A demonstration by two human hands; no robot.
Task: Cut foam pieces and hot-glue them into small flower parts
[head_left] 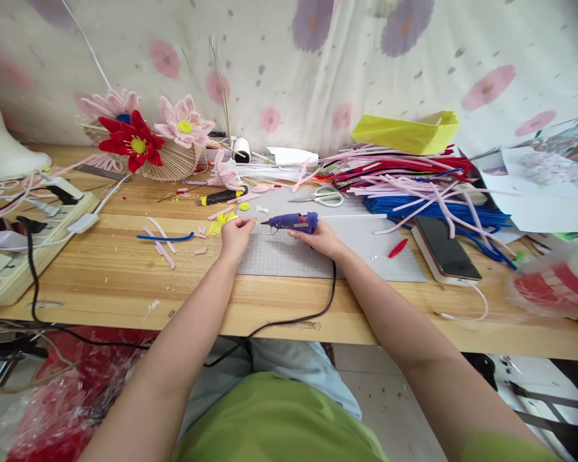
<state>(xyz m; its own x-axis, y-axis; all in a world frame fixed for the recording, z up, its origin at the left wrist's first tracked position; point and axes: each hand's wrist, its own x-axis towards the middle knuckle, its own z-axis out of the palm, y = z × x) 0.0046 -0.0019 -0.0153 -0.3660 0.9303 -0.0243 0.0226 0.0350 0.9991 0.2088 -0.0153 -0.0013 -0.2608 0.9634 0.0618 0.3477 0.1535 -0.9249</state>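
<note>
My right hand [320,241] is wrapped round the handle of a purple hot glue gun [293,221], its nozzle pointing left. A clear glue stick [361,217] sticks out behind the gun. Close to the nozzle tip, my left hand [237,236] is closed in a pinch; the small thing at its fingertips is too tiny to name. Yellow strips [219,223] lie just behind the left hand. Under both hands is a grey cutting mat [289,260]. Scissors [327,196] and a small yellow disc [243,206] lie beyond them.
Pink and red fuzzy flowers [137,145] stand at the back left, near a power strip [43,250]. Bundled pipe cleaners [433,208], a phone [447,247] and a plastic cup [559,282] are on the right. The gun's black cable [289,321] hangs over the table's front edge.
</note>
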